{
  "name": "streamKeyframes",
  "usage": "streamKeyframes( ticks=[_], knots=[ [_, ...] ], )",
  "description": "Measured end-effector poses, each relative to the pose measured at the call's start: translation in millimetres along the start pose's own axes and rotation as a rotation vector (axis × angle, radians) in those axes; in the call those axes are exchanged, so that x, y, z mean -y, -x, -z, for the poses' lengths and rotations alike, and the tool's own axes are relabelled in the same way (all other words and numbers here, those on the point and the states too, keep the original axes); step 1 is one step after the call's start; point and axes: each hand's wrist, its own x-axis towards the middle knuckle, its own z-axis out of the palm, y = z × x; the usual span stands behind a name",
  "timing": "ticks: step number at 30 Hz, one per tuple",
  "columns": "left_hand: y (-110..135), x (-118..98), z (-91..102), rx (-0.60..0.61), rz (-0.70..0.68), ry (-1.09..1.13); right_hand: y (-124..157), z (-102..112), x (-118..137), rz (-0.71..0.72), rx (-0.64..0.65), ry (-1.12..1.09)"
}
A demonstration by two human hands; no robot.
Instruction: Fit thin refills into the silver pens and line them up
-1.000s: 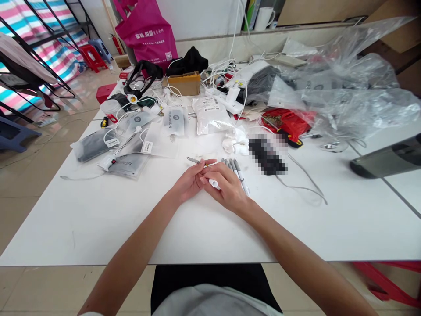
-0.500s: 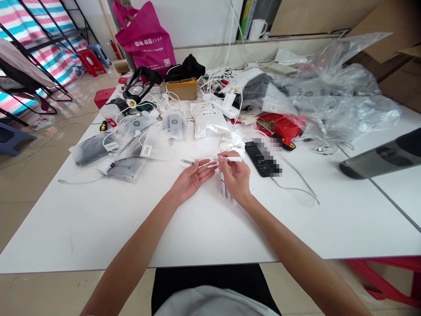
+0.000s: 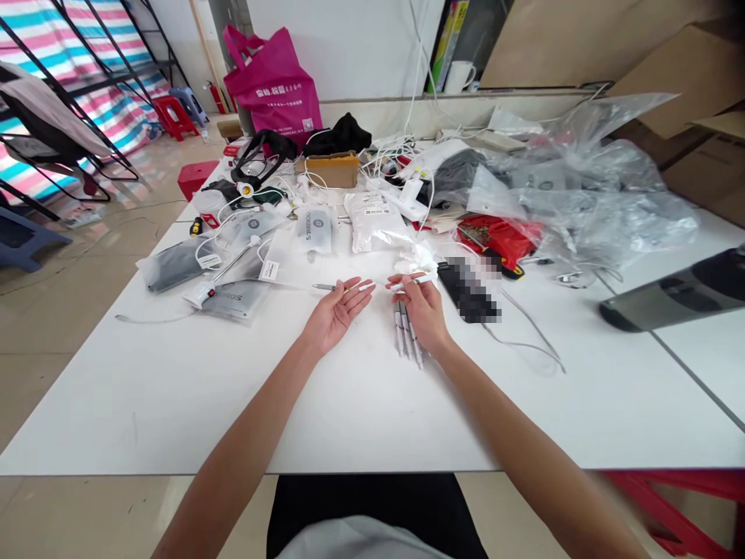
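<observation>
My left hand [image 3: 333, 312] lies palm up on the white table [image 3: 174, 388] and pinches a thin pen [image 3: 343, 287] at its fingertips, metal tip pointing left. A small gap separates it from my right hand [image 3: 427, 310], which is closed on a short white pen piece [image 3: 408, 282] held level. Several grey-white pens [image 3: 406, 335] lie side by side on the table, partly under my right hand.
Behind the hands are a crumpled white tissue [image 3: 414, 255], a dark blurred device [image 3: 466, 289] with a thin cable [image 3: 527, 345], packaged accessories [image 3: 233, 272], a white pouch [image 3: 375, 221], a red bag [image 3: 500, 233] and clear plastic sheets [image 3: 594, 186]. A dark object [image 3: 675, 295] lies at the right.
My hands were joined over the pen a second ago; now they have drawn apart, the right one carrying off the white piece, and the row of pens shows beside it.
</observation>
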Motion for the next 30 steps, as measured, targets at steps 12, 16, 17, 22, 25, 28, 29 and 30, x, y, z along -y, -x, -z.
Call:
streamKeyframes(
  ticks=[12, 16, 17, 22, 25, 28, 29, 30],
  knots=[
    [-0.1, 0.8, 1.5, -0.034, 0.023, -0.018, 15.5, 5.0, 19.4, 0.583, 0.274, 0.795],
    [2.5, 1.8, -2.1, -0.001, 0.052, -0.05, 33.2, -8.0, 27.3, 0.507, 0.155, 0.713],
    [3.4, 2.0, -3.4, 0.012, 0.059, -0.067, 36.7, -11.3, 28.3, 0.52, 0.143, 0.703],
    [7.2, 4.4, -7.6, 0.043, 0.119, -0.156, 41.4, -20.6, 31.6, 0.705, 0.247, 0.678],
    [8.7, 6.8, -9.0, 0.054, 0.153, -0.179, 39.3, -20.3, 33.3, 0.725, 0.351, 0.707],
    [9.5, 8.5, -10.0, 0.055, 0.171, -0.203, 38.6, -18.8, 34.7, 0.743, 0.398, 0.737],
    [9.6, 8.6, -10.2, 0.053, 0.172, -0.212, 38.8, -18.6, 35.3, 0.756, 0.398, 0.736],
    [9.8, 8.5, -10.4, 0.051, 0.176, -0.22, 39.2, -18.6, 35.9, 0.771, 0.399, 0.732]
  ],
)
